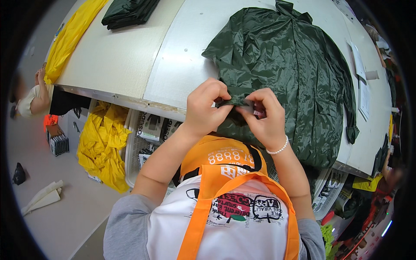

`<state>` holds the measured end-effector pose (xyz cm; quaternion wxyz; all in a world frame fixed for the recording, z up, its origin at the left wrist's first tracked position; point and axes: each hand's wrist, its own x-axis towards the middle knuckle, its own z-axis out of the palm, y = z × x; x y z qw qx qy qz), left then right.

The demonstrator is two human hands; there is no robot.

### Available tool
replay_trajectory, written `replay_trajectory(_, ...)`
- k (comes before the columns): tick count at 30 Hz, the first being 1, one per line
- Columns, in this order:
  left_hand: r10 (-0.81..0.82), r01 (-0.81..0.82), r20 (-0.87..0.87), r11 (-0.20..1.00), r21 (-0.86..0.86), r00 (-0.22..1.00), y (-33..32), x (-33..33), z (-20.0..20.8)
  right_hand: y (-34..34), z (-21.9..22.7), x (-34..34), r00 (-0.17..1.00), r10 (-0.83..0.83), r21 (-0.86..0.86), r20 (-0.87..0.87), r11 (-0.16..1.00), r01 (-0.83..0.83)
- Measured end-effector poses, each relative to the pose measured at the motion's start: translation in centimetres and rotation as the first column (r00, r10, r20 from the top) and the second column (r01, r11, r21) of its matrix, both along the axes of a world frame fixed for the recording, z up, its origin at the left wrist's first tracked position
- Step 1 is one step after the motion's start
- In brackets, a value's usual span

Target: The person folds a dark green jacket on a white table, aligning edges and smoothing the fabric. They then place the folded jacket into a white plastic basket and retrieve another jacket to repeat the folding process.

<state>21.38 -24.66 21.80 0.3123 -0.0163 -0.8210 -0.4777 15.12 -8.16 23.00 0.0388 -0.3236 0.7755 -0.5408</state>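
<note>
A dark green, shiny rain jacket lies spread on the table, its collar at the far side and its sleeves out to both sides. Close in front of me, my left hand pinches a gathered edge of it between thumb and fingers. My right hand grips the same edge a short way to the right, with thumb and fingertips pressed together. The bit of cloth between the hands is lifted and bunched. Part of the jacket's lower end is hidden behind my hands and forearms.
The pale table has its near edge in front of me. Folded dark green cloth and long yellow cloth lie on its left part. Below are yellow material and a white basket of packages. Another person stands far left.
</note>
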Motion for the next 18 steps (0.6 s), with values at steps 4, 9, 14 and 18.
replay_trajectory(4,0.099,-0.116,-0.077,0.960,-0.255,0.992,-1.8,0.3,0.1,0.1,-0.3,-0.1,0.992,-0.048,-0.059,-0.117,0.997,0.041)
replay_trajectory(9,0.356,-0.297,0.046,0.838,-0.458,0.933,-5.6,3.3,-0.8,1.2,-1.3,-0.1,0.993,-0.069,-0.104,-0.098,0.993,0.059)
replay_trajectory(14,0.295,-0.222,0.107,0.871,-0.438,0.950,-4.6,4.2,-1.0,0.5,-1.8,0.9,0.994,0.016,-0.067,-0.108,0.997,-0.023)
replay_trajectory(18,0.124,-0.071,0.146,0.943,-0.324,0.982,-0.4,3.7,-2.1,-0.8,-2.6,1.8,0.978,0.075,-0.069,-0.194,0.994,-0.090)
